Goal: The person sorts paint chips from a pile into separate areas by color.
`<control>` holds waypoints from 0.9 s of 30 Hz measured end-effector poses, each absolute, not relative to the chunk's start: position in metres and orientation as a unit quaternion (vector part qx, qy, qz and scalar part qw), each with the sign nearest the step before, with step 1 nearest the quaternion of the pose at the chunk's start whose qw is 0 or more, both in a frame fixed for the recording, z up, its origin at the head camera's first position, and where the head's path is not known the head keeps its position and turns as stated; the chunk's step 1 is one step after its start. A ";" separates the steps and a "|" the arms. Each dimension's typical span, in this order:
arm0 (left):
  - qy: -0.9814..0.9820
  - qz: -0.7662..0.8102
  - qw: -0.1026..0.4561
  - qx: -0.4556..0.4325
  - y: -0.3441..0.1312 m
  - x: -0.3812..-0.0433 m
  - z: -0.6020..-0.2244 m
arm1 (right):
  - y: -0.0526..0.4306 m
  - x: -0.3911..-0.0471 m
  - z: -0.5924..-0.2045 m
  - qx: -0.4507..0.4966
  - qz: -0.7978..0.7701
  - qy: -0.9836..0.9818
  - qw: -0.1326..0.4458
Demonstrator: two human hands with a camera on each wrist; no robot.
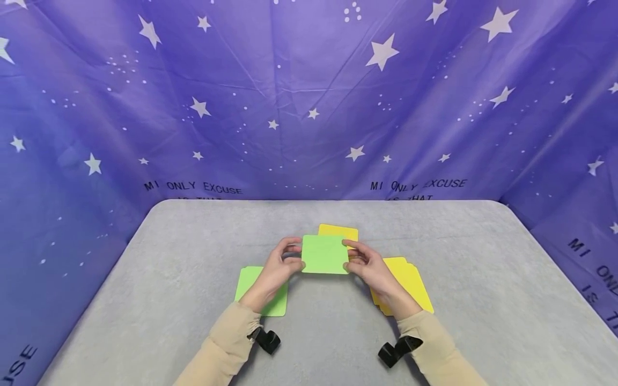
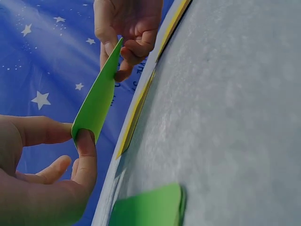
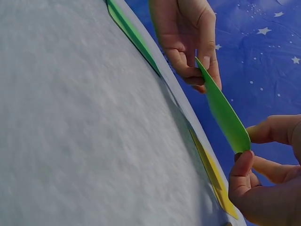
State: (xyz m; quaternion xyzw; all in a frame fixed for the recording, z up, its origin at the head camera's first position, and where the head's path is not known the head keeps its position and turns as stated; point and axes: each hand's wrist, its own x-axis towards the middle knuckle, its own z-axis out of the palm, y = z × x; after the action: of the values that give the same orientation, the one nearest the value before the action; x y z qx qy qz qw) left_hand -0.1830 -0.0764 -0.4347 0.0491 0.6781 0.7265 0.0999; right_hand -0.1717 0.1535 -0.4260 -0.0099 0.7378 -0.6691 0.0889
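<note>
A flat green card (image 1: 325, 254) with rounded corners is held up above the table between both hands. My left hand (image 1: 279, 268) pinches its left edge; in the left wrist view the thumb and a fingertip grip a corner. On the opposite edge, my right hand (image 1: 370, 268) pinches the card between thumb and fingers. Seen from the right wrist, the green card (image 3: 225, 115) is tilted and clear of the tabletop. Behind it lies a yellow card (image 1: 340, 230), partly covered in the head view.
Green cards (image 1: 248, 281) lie under the left wrist, partly hidden by it. A loosely squared pile of yellow cards (image 1: 410, 281) sits beneath the right wrist. The grey table (image 1: 318, 343) ends at a purple star-printed curtain (image 1: 270, 107) behind and at both sides.
</note>
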 end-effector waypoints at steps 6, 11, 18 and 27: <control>0.686 0.718 0.107 0.045 -0.088 -0.177 -0.433 | 0.143 -0.168 -0.428 -0.020 -0.678 0.729 0.091; 0.694 0.711 0.105 0.041 -0.097 -0.171 -0.433 | 0.134 -0.167 -0.427 -0.028 -0.682 0.724 0.098; 0.692 0.709 0.121 0.050 -0.106 -0.162 -0.437 | 0.129 -0.164 -0.428 -0.050 -0.666 0.734 0.123; 0.718 0.683 0.119 0.062 -0.112 -0.158 -0.436 | 0.126 -0.163 -0.427 -0.072 -0.651 0.746 0.123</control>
State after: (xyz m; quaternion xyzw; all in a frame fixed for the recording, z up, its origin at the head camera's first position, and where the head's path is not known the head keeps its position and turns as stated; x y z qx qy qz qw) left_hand -0.1576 -0.1116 -0.4362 0.0620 0.7183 0.6827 0.1186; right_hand -0.1631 0.1255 -0.4267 -0.0723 0.7456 -0.6510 0.1228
